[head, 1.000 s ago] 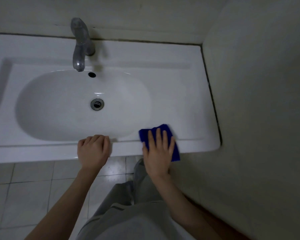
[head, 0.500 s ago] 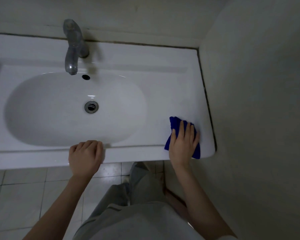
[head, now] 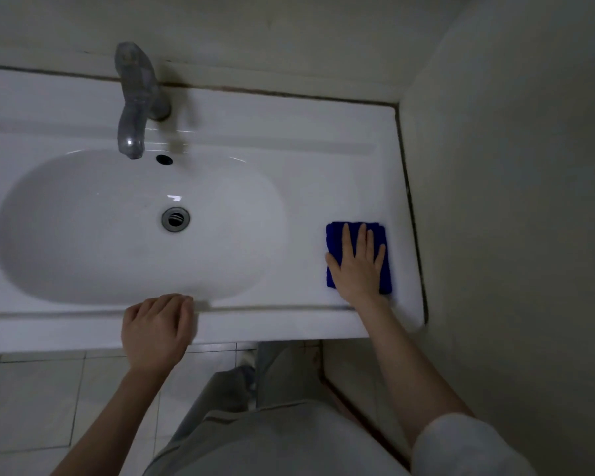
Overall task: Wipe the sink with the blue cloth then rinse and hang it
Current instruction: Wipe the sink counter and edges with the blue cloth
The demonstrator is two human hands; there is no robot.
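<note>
Four flat fingers (head: 362,237) atop blue cloth (head: 334,237)

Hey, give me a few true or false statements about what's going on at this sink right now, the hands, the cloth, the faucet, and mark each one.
1. The right hand presses flat on the blue cloth. True.
2. The blue cloth lies inside the bowl. False: it lies on the sink, on the flat ledge to the right of the basin.
3. The left hand grips the tap. False: it rests on the sink's front edge with fingers curled, well short of the faucet.
4. The drain is uncovered. True.
5. Water streams from the faucet. False: no stream shows.
</note>
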